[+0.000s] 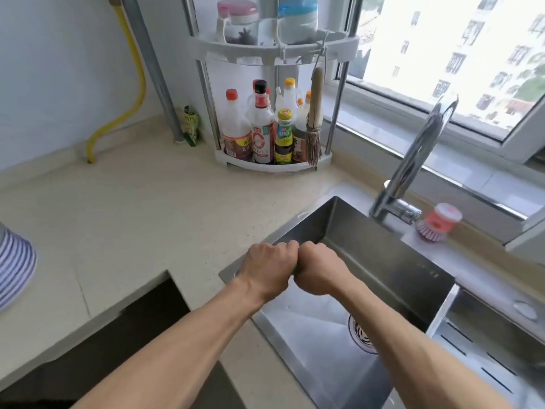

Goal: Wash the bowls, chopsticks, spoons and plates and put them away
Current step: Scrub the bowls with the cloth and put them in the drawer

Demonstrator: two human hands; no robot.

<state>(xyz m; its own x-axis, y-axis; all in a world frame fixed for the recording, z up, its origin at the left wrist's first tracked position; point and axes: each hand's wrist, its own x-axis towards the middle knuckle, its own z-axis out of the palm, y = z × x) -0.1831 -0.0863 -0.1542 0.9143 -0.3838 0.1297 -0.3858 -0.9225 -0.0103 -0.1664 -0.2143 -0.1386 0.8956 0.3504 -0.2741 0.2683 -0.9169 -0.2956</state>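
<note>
My left hand point(267, 268) and my right hand point(320, 270) are clenched side by side over the left rim of the steel sink point(383, 261). Both grip a small green thing point(295, 270), likely a scouring cloth, of which only a sliver shows between the fists. The sink basin holds no dishes that I can see; its drain point(361, 335) shows at the bottom. A stack of blue-striped white bowls point(13, 264) stands upside down at the counter's far left edge.
The tap point(418, 154) arches over the sink's back, with a pink dish brush point(436, 222) beside it. A corner rack point(274, 160) with sauce bottles and a hanging straw brush stands behind. A dark stove top point(141, 314) lies at lower left. A drain tray point(486, 349) sits right.
</note>
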